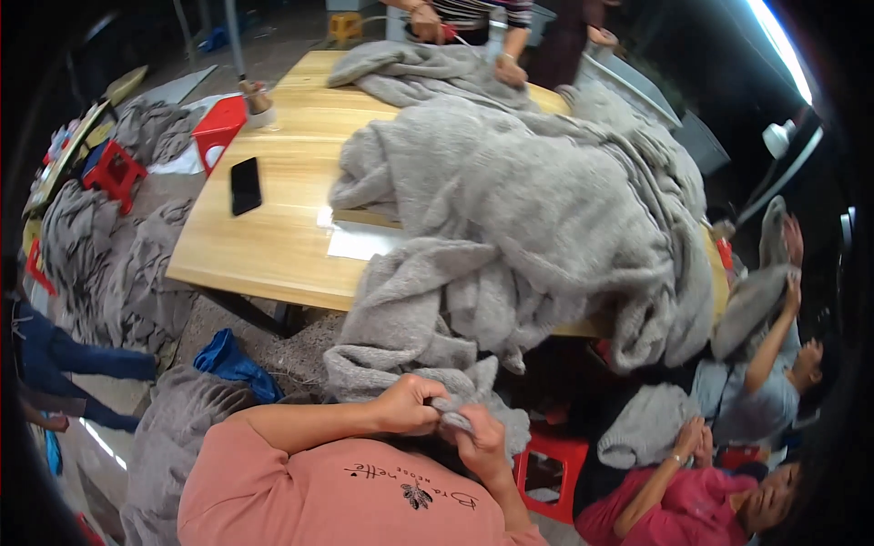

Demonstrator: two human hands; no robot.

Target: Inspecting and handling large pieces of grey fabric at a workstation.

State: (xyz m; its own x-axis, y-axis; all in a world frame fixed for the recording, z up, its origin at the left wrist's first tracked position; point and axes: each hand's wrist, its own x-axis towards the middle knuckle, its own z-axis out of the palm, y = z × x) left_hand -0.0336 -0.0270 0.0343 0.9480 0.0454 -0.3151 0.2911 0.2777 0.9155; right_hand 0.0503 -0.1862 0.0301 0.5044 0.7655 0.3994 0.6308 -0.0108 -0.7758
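A grey knitted garment (pixel 401 341) hangs from the table's near edge down to my lap. My left hand (pixel 410 404) pinches a fold of it. Close beside, almost touching, my right hand (pixel 482 440) grips the same fabric, thumb on top. Between the two hands a short stretch of knit is bunched up. The garment's lower end lies around my right hand and against my body. Whether a small tool is in my fingers cannot be made out. Past my hands, a big heap of grey knitwear (pixel 537 200) covers the right half of the table.
On the wooden table (pixel 296 118) lie a black phone (pixel 246 186) and a white sheet (pixel 364 241). A red stool (pixel 553 469) stands at my right, beside a person in a magenta top (pixel 674 496). Across the table another person's hand (pixel 510 71) handles grey fabric. Grey piles (pixel 86 246) lie left.
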